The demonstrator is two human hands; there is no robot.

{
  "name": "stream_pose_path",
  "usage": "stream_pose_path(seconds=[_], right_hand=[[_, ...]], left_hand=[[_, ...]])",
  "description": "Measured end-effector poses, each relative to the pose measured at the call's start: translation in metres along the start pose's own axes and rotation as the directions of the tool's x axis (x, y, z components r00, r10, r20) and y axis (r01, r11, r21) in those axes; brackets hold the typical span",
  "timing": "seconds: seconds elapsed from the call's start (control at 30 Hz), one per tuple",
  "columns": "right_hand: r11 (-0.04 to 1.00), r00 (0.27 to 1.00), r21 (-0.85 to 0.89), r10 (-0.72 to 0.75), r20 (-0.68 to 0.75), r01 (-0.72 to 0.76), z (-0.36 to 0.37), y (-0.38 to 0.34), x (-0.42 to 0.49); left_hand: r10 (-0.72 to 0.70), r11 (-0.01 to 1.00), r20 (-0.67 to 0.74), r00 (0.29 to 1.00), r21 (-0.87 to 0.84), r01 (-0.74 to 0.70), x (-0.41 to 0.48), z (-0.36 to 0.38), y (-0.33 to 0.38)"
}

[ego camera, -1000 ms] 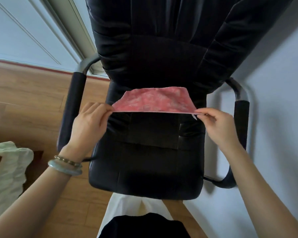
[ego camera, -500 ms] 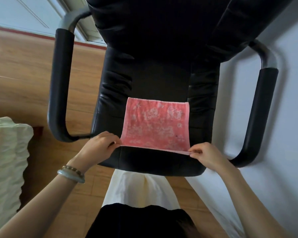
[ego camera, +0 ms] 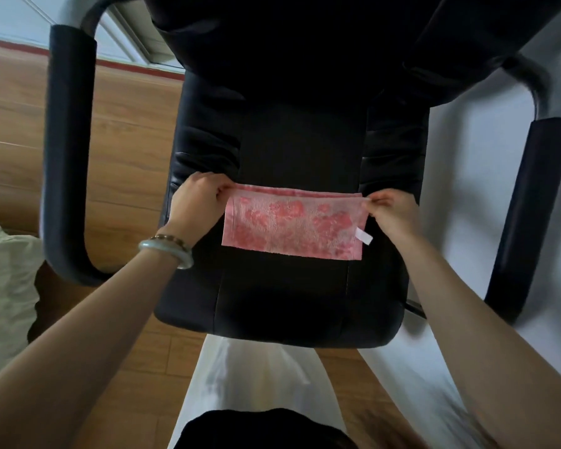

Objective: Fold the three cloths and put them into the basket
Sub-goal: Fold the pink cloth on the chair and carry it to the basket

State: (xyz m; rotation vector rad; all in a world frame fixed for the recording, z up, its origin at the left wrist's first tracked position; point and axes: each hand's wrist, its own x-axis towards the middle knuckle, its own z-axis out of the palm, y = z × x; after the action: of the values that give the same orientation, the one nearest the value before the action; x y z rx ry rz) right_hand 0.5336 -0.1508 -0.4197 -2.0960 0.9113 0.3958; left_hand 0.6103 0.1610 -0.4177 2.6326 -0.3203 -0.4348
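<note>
Pink floral cloth (ego camera: pixel 292 226), folded to a band with white tag (ego camera: pixel 364 237) at right, lying flat on black chair seat (ego camera: pixel 305 296), far corners pinched between left hand (ego camera: pixel 197 199) and right hand (ego camera: pixel 392 211).

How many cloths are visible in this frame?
1: the pink cloth lies folded on the chair seat, its far corners pinched by the left hand and right hand. The other two are not visible and may be out of frame.
</note>
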Motion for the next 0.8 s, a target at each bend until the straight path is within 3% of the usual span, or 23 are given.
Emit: stream_pose_path(seconds=[0.23,0.33,0.4,0.47,0.6,0.8], right_hand=[[0.984,0.992,-0.150,-0.105,-0.070,0.093,0.013,0.007,0.013],[0.936,0.969,-0.263,-0.245,-0.014,0.233,0.012,0.009,0.013],[0.880,0.946,-0.354,-0.319,0.055,0.317,0.010,0.010,0.015],[0.846,0.940,-0.412,-0.326,0.103,0.339,0.009,0.009,0.020],[0.819,0.938,-0.459,-0.310,0.154,0.345,0.008,0.003,0.031],[0.814,0.933,-0.458,-0.279,0.229,0.356,0.010,-0.003,0.034]], left_hand=[[-0.011,0.993,-0.007,1.000,0.119,0.012,0.003,0.020,0.004],[0.185,0.969,0.090,0.979,0.147,-0.197,-0.015,0.029,0.024],[0.360,0.925,0.185,0.915,0.054,-0.375,-0.033,0.042,0.044],[0.462,0.884,0.252,0.850,-0.046,-0.466,-0.049,0.061,0.067],[0.510,0.859,0.315,0.800,-0.142,-0.492,-0.062,0.106,0.110],[0.437,0.899,0.319,0.841,-0.128,-0.419,-0.056,0.141,0.147]])
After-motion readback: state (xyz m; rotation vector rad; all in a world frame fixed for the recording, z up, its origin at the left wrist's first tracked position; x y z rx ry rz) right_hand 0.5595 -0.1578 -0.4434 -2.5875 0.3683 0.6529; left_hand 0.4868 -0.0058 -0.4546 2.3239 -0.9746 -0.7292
